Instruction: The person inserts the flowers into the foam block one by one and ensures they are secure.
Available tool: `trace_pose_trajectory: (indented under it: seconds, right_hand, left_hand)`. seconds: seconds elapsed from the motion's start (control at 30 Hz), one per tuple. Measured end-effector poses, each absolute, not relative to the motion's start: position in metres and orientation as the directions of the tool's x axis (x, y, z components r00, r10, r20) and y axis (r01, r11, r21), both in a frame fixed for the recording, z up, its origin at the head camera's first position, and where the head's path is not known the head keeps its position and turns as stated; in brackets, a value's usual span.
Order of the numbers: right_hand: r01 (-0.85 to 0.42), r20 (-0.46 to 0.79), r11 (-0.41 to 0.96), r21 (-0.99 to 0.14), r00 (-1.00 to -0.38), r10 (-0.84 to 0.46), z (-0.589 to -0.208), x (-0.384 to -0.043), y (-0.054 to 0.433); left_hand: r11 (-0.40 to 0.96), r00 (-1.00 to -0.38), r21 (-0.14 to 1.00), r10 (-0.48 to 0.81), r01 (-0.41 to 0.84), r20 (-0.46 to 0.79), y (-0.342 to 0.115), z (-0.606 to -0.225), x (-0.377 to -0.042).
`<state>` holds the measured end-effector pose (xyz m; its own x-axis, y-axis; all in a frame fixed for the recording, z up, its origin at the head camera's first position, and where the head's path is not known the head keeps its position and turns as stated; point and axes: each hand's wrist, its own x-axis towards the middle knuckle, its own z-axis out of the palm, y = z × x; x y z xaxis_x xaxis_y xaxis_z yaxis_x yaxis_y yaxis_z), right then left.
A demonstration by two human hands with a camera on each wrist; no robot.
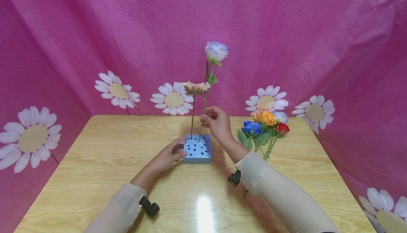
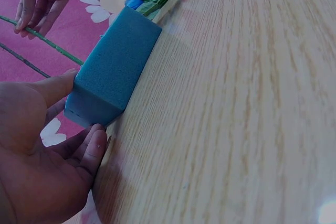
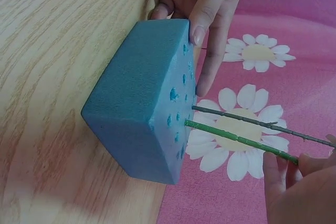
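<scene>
1. Nearest, light sleeves (image 1: 117,210) with black devices (image 1: 149,206) at the wrists reach over the wood-grain counter (image 1: 95,158).
2. The left hand (image 1: 166,158) grips the left side of a blue foam block (image 1: 197,160), its thumb and fingers against the edges.
3. The block sits on the counter, its upper face dotted with holes.
4. Beyond it, the right hand (image 1: 220,125) pinches the green stem of a pale rose (image 1: 216,51); the stem's foot meets the block's far part.
5. Just left of that stem, a beige flower (image 1: 195,88) stands upright in the block.
6. To the right lie blue (image 1: 253,128), red (image 1: 282,128), orange (image 1: 266,117) and whitish blooms (image 1: 280,117), their stems partly hidden by the sleeve.
7. Farthest hangs pink cloth (image 1: 254,21) printed with daisies (image 1: 173,99).
</scene>
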<state>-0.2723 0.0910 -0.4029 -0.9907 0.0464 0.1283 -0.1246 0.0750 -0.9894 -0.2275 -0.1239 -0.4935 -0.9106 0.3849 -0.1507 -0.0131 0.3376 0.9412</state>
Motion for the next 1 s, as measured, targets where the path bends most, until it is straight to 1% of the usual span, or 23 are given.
trace_pose_trajectory:
  seconds: [0.37,0.7,1.0]
  right_hand:
    - [-0.099,0.106,0.134,-0.986,-0.993,0.045,-0.411,-0.269,0.090]
    - [-0.108,0.112,0.120,-0.987,-0.994,0.022,-0.417,-0.267,0.089]
    - [-0.109,0.111,0.170,-0.979,-0.994,0.004,-0.436,-0.265,0.089]
  left_hand:
    - [0.330,-0.914,0.942,0.363,-0.054,-0.180,-0.123,-0.495,-0.228]
    - [0.342,-0.916,0.939,0.368,-0.029,-0.162,-0.123,-0.496,-0.229]
    - [0.357,-0.914,0.934,0.369,-0.026,-0.167,-0.123,-0.496,-0.230]
